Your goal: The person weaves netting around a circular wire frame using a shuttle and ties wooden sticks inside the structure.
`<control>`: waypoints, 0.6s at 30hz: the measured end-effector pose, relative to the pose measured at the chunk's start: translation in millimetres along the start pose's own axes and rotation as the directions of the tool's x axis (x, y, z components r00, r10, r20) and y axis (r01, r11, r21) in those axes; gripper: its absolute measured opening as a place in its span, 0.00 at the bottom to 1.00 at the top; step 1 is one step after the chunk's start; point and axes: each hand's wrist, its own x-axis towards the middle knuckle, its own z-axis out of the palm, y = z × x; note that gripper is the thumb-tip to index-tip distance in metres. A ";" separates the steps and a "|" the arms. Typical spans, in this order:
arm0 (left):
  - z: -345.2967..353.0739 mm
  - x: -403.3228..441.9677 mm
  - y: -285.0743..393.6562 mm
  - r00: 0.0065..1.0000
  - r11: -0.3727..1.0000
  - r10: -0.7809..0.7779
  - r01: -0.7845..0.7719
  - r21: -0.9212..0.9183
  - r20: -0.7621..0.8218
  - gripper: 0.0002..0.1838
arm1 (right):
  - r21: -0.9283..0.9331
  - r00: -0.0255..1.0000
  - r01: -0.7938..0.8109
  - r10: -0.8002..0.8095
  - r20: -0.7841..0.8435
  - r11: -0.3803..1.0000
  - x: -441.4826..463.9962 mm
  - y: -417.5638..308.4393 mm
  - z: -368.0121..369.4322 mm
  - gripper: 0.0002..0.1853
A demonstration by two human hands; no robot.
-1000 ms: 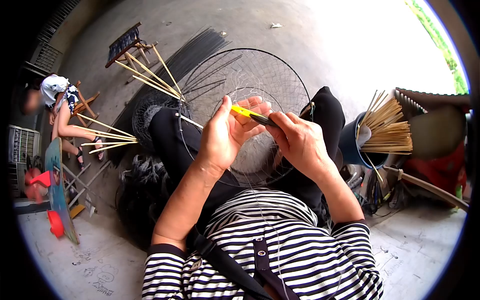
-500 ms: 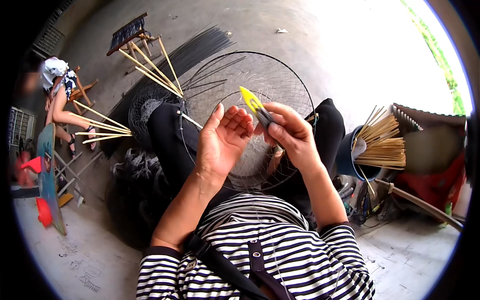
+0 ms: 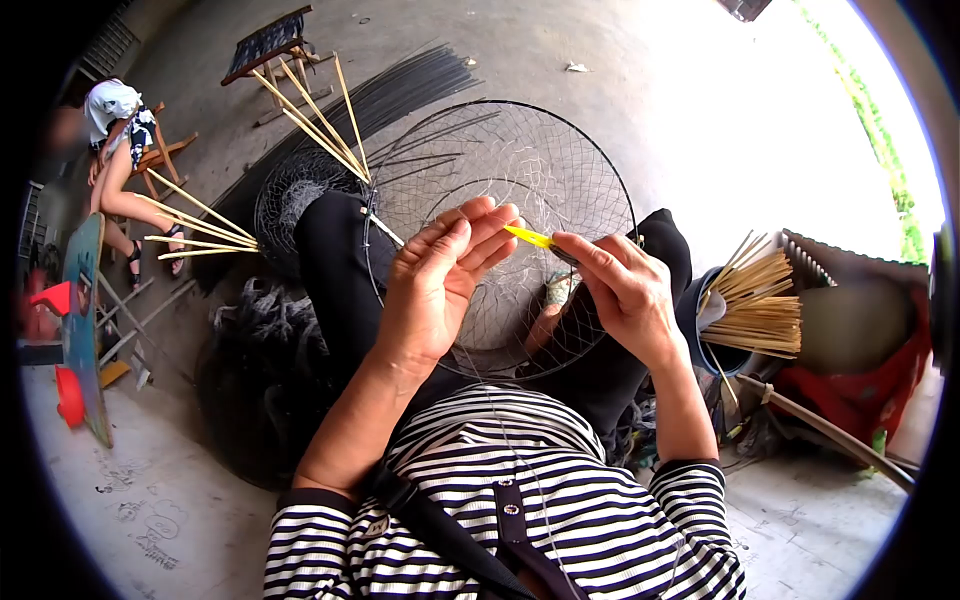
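My right hand (image 3: 630, 290) pinches a yellow netting needle (image 3: 527, 236), wound with dark line, between thumb and forefinger. The needle's pointed tip faces left, close to the fingertips of my left hand (image 3: 437, 275); whether they touch is unclear. My left hand is cupped, its fingers stretched and thumb apart, with nothing plainly gripped. Below both hands lies a round wire-hooped net cage (image 3: 560, 130), resting across my lap between my knees. Pale netting (image 3: 510, 190) shows inside it. A thin thread (image 3: 520, 450) runs down over my striped shirt.
Bamboo sticks (image 3: 765, 305) fill a blue bucket (image 3: 690, 318) at right. More sticks (image 3: 325, 130) jut out at left, near a bundle of dark rods (image 3: 410, 90). A folding stool (image 3: 265, 45) stands behind. Another person (image 3: 125, 180) sits at far left.
The netting needle has swung from pointing up to pointing left toward my left fingertips. My right hand has shifted right and slightly down; my left fingers have closed up somewhat.
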 end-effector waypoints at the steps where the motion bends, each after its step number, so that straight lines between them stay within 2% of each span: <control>1: 2.1 -0.2 0.7 1.000 1.000 -0.001 0.001 -0.002 -0.002 0.17 | 0.006 1.000 -0.002 0.002 -0.005 1.000 1.1 0.9 4.9 0.21; 3: 6.2 0.5 -2.6 1.000 1.000 -0.007 0.007 -0.019 -0.006 0.15 | 0.052 1.000 -0.023 0.023 0.013 0.998 7.7 -1.3 11.4 0.21; 5: 8.0 0.5 -9.7 1.000 0.999 -0.022 0.021 -0.045 -0.016 0.13 | 0.207 0.992 0.019 0.008 -0.129 0.978 20.9 -11.5 27.1 0.20; 6: 4.1 -0.8 -11.6 0.999 0.997 -0.016 0.019 -0.073 0.041 0.13 | 0.369 0.995 -0.066 0.087 -0.041 0.927 25.4 -20.8 24.6 0.22; 9: -10.1 -3.4 -10.3 0.980 0.860 -0.186 0.196 -0.471 0.067 0.14 | 0.652 0.980 -0.197 0.172 0.102 0.732 25.6 -18.9 23.7 0.23; 10: -7.8 -7.3 -4.7 0.966 0.825 -0.260 0.227 -0.517 0.009 0.17 | 0.715 0.981 -0.188 0.164 0.104 0.673 23.5 -14.0 25.1 0.23; 11: -8.6 -9.3 -3.0 0.973 0.836 -0.230 0.205 -0.509 0.014 0.18 | 0.709 0.984 -0.171 0.161 0.081 0.684 22.1 -11.8 23.4 0.23; 13: -12.0 -12.6 -2.5 0.983 0.853 -0.182 0.172 -0.493 0.030 0.21 | 0.686 0.970 -0.232 0.218 0.109 0.689 14.8 -7.2 20.2 0.23; 14: -15.5 -12.2 -3.4 0.986 0.871 -0.155 0.167 -0.462 0.064 0.24 | 0.604 0.987 -0.148 0.152 0.045 0.783 14.1 -3.4 20.0 0.25; 17: -5.4 -12.5 1.2 0.991 0.921 -0.134 0.126 -0.368 0.003 0.24 | 0.248 0.990 -0.090 0.060 0.124 0.964 14.4 -1.4 6.6 0.28; 18: -4.3 -12.2 2.1 0.992 0.925 -0.125 0.122 -0.359 0.015 0.24 | 0.157 0.995 -0.011 -0.005 0.101 0.988 13.8 -0.7 7.3 0.31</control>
